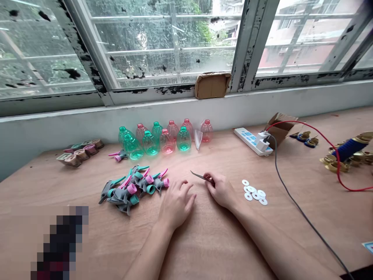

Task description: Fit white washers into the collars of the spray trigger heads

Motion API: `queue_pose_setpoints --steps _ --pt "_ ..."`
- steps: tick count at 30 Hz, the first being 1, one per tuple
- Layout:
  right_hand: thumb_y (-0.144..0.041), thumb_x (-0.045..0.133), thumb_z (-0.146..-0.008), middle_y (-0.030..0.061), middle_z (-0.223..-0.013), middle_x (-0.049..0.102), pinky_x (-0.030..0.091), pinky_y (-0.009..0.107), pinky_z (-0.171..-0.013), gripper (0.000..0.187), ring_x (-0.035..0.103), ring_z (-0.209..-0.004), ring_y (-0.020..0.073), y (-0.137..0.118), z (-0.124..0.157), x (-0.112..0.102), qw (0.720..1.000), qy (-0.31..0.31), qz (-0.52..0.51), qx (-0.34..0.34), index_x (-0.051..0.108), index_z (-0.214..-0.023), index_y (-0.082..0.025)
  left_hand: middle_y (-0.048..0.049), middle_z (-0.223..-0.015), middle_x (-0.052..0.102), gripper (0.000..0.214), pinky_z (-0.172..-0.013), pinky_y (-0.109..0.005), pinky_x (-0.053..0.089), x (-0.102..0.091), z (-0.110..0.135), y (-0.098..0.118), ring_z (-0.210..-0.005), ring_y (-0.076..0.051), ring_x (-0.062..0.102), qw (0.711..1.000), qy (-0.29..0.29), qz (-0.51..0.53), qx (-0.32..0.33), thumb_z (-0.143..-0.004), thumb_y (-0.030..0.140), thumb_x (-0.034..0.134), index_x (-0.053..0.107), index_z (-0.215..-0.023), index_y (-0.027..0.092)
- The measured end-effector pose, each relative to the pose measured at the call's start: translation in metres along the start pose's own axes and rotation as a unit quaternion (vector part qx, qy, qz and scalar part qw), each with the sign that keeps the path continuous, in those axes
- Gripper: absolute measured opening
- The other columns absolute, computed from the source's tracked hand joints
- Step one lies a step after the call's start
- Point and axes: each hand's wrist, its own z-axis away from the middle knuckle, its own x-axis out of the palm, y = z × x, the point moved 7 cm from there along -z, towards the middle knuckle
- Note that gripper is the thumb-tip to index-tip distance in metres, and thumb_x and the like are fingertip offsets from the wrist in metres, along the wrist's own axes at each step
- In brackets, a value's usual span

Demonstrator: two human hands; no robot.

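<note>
My right hand (220, 189) rests on the wooden table (204, 241) with its fingers closed round a pair of metal tweezers (199, 176), whose tips point up and to the left. My left hand (176, 202) lies flat beside it, fingers spread and holding nothing. Just left of that hand is a heap of grey spray triggers (132, 189) with pink and teal collars. Several small white washers (254, 192) lie to the right of my right hand.
Small green and pink plastic bottles (163, 137) stand in a cluster by the wall. A white power strip (252, 140) with a grey cable (294, 202) and a red wire (335, 159) lies at right, near brass parts (346, 153). Little square caps (80, 151) sit at far left.
</note>
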Motion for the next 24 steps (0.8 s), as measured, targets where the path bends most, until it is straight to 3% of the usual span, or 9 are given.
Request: queue_pose_setpoints --steps 3,6,13,24 --pt "-0.005 0.050 -0.082 0.0039 -0.096 0.069 0.047 0.028 -0.078 0.028 0.064 -0.087 0.0176 0.004 -0.001 -0.003 1.000 0.010 0.011 0.006 0.061 -0.101 -0.020 -0.0081 -0.133 0.052 0.034 -0.099 -0.043 0.044 0.012 0.002 0.007 -0.118 -0.027 0.051 0.996 -0.063 0.037 0.049 -0.088 0.031 0.056 0.059 -0.122 0.027" --pt "-0.007 0.052 -0.084 0.0037 -0.096 0.070 0.046 0.030 -0.081 0.027 0.063 -0.089 0.0187 0.006 -0.001 -0.003 0.998 0.001 0.057 0.016 0.062 -0.105 -0.021 -0.0086 -0.136 0.050 0.035 -0.103 -0.045 0.042 0.020 0.004 0.005 -0.125 -0.028 0.046 0.993 -0.092 0.048 0.057 -0.088 0.032 0.056 0.058 -0.123 0.027" --pt "-0.013 0.054 -0.088 0.0045 -0.097 0.068 0.044 0.029 -0.085 0.018 0.059 -0.094 0.0187 0.001 -0.003 -0.001 0.994 -0.027 0.107 -0.005 0.067 -0.098 -0.021 -0.0076 -0.134 0.052 0.036 -0.104 -0.046 0.042 0.021 0.003 0.001 -0.124 -0.028 0.047 0.993 -0.089 0.065 0.051 -0.087 0.030 0.058 0.059 -0.122 0.027" --pt "-0.021 0.060 -0.087 0.0047 -0.095 0.066 0.042 0.027 -0.085 0.013 0.057 -0.095 0.0185 0.003 -0.004 -0.007 0.990 -0.029 0.138 0.028 0.070 -0.096 -0.020 -0.0073 -0.133 0.053 0.033 -0.102 -0.048 0.043 0.023 -0.003 0.000 -0.122 -0.028 0.049 0.993 -0.092 0.052 0.047 -0.087 0.031 0.057 0.060 -0.120 0.028"
